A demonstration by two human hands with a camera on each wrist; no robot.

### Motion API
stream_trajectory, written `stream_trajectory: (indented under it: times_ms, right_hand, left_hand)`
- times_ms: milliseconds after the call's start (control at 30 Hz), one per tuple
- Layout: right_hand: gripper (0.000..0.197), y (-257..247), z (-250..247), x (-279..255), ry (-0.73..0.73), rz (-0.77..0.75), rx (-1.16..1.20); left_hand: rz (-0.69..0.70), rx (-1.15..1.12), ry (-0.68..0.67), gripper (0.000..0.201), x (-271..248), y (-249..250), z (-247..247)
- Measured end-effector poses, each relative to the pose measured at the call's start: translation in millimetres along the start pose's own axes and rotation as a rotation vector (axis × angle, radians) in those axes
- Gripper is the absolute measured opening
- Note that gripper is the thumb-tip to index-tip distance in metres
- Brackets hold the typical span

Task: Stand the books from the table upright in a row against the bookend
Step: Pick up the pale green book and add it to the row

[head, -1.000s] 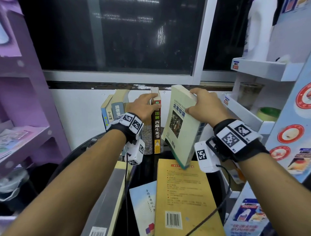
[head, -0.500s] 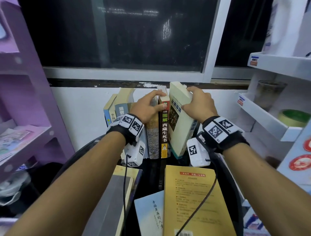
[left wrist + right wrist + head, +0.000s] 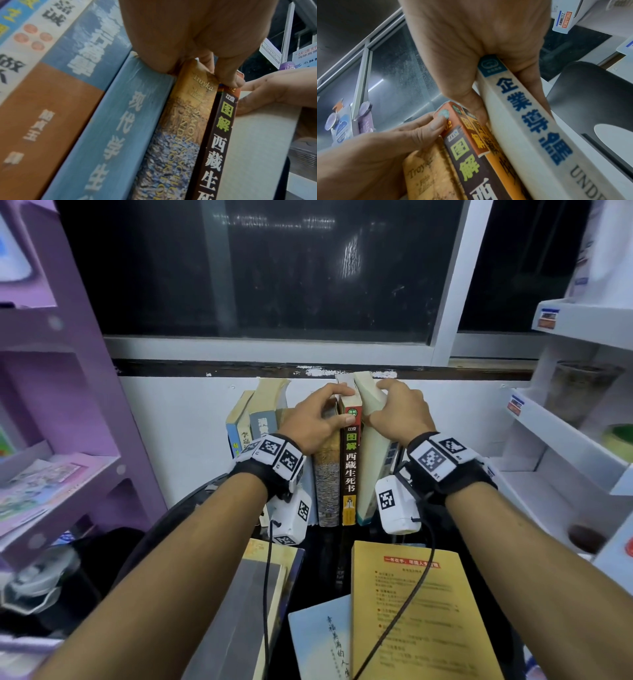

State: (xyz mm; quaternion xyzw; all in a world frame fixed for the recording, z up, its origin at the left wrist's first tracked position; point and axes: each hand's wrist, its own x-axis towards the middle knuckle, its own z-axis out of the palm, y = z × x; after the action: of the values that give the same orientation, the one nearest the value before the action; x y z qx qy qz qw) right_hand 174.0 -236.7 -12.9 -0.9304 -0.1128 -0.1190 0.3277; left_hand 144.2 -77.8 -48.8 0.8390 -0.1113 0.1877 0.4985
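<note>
Two hands: both at the top of the upright row of books at the back of the dark worktop (image 3: 318, 563), under the window.
Right hand (image 3: 399, 412): grips the cream book (image 3: 371, 467) at its top end, thumb on the side facing the row, fingers (image 3: 530, 81) curled round the far side; in the right wrist view the book's white spine with blue characters (image 3: 530, 115) runs out from the palm.
Cream book: stands nearly upright at the right end of the row, its bottom edge on the worktop, pressed against the dark-spined book (image 3: 351, 467).
Left hand (image 3: 310, 422): curled over the tops of the row, fingertips (image 3: 231, 79) pinching the upper corner of the dark-spined book, the palm over the mottled gold-and-blue book (image 3: 180, 135) beside it.
Row, left of that hand: a pale blue book (image 3: 120, 128), a blue-and-brown book (image 3: 56, 94) and further spines, leaning a little to the left.
Bookend: cannot tell where it stands.
Lying flat on the worktop, nearer the person: a yellow book (image 3: 418, 611), a light blue book (image 3: 318, 642) partly under it, and a grey-covered book (image 3: 260, 604) on the left.
Surroundings: purple shelves (image 3: 68, 474) at left, white shelves (image 3: 565, 446) at right.
</note>
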Motion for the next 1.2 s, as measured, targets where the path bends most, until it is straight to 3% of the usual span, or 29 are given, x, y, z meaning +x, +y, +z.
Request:
stream_trajectory:
  times_ms: [367,500,633,800,1200]
  right_hand:
    - [0.057,3,8,6,-0.062,-0.023,-0.004]
    - [0.06,3,0,7,-0.188,-0.053,0.051]
    - [0.072,8,-10,5,-0.329,-0.1,0.11]
    - [0.108,24,-18,-6,-0.493,-0.175,0.112]
    - [0.108,30,-5,-18,-0.348,-0.261,0.133]
  left_hand:
    - [0.004,0.009,-0.005,0.036,0,-2,0]
    - [0.014,0.0,-0.018,0.04,-2,1,1]
    - [0.008,-0.008,-0.018,0.038,-3,1,0]
    - [-0.003,-0.004,-0.014,0.035,-1,-2,-1]
    - [0.025,0.02,0.002,0.036,0,-2,-1]
